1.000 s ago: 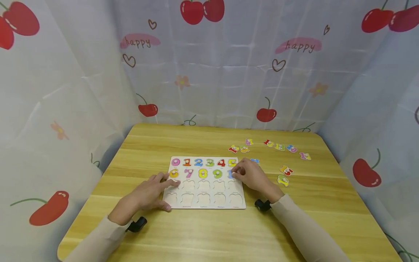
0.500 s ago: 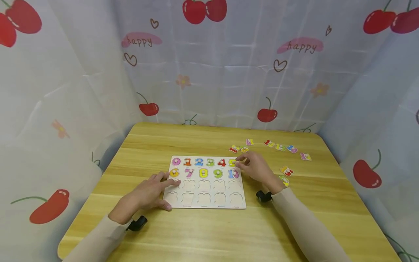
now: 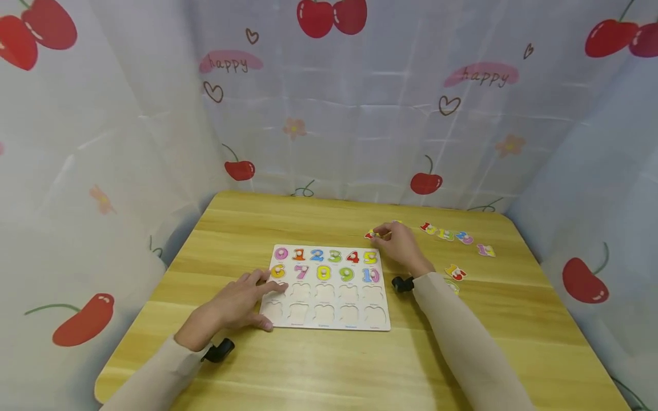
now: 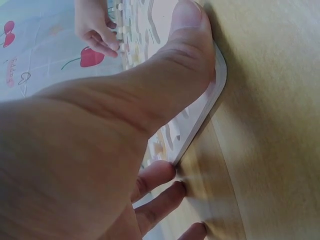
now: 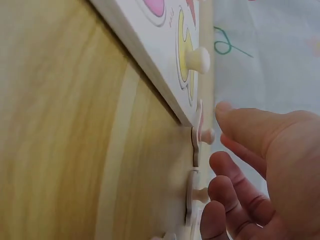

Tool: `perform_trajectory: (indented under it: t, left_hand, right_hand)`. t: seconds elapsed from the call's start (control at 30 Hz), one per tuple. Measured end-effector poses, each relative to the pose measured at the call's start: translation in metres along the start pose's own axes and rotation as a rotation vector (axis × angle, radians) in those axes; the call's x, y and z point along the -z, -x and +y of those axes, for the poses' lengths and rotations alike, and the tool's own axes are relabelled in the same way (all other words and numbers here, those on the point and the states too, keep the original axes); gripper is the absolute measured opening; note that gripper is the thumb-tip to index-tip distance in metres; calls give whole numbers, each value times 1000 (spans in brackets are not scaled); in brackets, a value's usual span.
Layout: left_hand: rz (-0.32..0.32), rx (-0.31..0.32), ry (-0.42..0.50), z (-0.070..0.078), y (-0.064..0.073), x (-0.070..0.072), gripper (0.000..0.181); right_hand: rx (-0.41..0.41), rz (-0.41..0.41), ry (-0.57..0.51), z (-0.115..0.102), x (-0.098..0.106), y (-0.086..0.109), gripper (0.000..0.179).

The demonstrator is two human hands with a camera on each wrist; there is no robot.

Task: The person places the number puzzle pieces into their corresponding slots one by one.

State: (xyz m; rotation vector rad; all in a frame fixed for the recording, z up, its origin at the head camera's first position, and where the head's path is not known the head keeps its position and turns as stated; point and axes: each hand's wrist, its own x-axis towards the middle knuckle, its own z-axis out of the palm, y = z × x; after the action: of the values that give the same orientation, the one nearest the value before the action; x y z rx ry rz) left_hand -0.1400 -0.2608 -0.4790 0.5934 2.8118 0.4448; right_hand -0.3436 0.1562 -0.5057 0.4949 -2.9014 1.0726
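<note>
The white number puzzle board lies flat on the table. Numbers 0 to 9 and a 10 piece sit in its two back rows; bare recesses fill the two front rows. My left hand rests at the board's left side, its thumb on the front corner and other fingers along the edge. Past the board's back right corner, my right hand reaches over loose pieces, fingers apart with nothing between them. Its thumb and fingers are beside a knobbed piece. A red number piece shows at its fingertips.
More loose number pieces lie to the right: a red one, a blue and pink one, a pink and yellow one and a 15 piece. My right hand and sleeve hide some. A cherry-print curtain surrounds the table.
My right hand has let go of the 10 piece in the board and moved back to the loose pieces behind the corner. The left hand stays on the board. The head view has shifted slightly.
</note>
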Motion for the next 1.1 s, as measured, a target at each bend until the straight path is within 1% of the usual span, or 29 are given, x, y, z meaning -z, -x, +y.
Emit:
perform_trajectory:
  t: [0.17, 0.37, 0.6, 0.73, 0.9, 1.0, 1.1]
  left_hand:
    - [-11, 16, 4, 1, 0, 0, 92]
    - [-19, 33, 7, 2, -1, 0, 92]
    - [-20, 31, 6, 3, -1, 1, 93]
    - [-19, 28, 7, 2, -1, 1, 94]
    - [-17, 36, 8, -2, -1, -4, 93]
    - [-13, 34, 12, -3, -1, -5, 93]
    - [-8, 26, 19, -4, 0, -5, 93]
  right_hand:
    - [-28, 14, 15, 2, -6, -9, 32]
    - [-57, 28, 2, 7, -10, -11, 26]
    - [-44, 38, -25, 8, -11, -13, 18]
    - [-29, 58, -16, 8, -10, -10, 18]
    - [1, 79, -24, 1, -6, -2, 18]
    - [11, 70, -60, -8, -5, 5, 17]
    - [34, 35, -105, -20, -6, 11, 16]
